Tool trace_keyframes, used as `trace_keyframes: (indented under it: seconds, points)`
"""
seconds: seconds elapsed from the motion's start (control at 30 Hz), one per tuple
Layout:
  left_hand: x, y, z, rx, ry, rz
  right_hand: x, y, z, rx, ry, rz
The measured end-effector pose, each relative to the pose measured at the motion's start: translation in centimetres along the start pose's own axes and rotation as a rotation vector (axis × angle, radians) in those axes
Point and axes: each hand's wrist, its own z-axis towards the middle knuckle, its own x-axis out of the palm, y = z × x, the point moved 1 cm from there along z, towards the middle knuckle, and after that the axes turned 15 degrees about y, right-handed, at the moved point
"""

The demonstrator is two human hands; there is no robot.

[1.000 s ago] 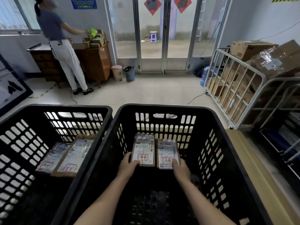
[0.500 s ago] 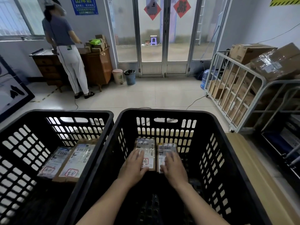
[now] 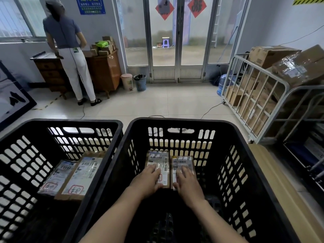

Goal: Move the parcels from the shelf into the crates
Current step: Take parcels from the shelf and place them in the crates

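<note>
your left hand (image 3: 148,178) and right hand (image 3: 186,179) press flat on the two parcels (image 3: 157,159); a hasty lift could drag them askew.

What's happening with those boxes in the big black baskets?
A person is packing parcels into two black crates. In the right crate, the left hand lies flat on one small parcel, and the right hand lies flat on the parcel beside it. Both parcels sit on the crate's floor near its far wall. The left crate holds two more labelled parcels. Farther back, another person stands at a wooden desk.
</note>
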Motion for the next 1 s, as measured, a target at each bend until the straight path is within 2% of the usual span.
trace_keyframes:
  seconds: [0.2,0.33,0.6,1.0]
  points:
    - [0.0,-0.7,-0.8,-0.061,-0.035,0.128,-1.5,0.6,-0.5,0.009,0.072,0.006]
    - [-0.6,-1.7,-2.3,-0.072,-0.112,0.108,-3.1,1.0,-2.1,0.013,0.047,0.047]
    - [-2.6,-2.4,-7.1,-0.068,-0.138,0.11,-7.2,2.9,-7.3,0.01,0.039,0.049]
    - [-4.3,-5.1,-15.3,0.042,-0.27,0.163,-10.7,6.7,-17.7,0.111,0.004,-0.074]
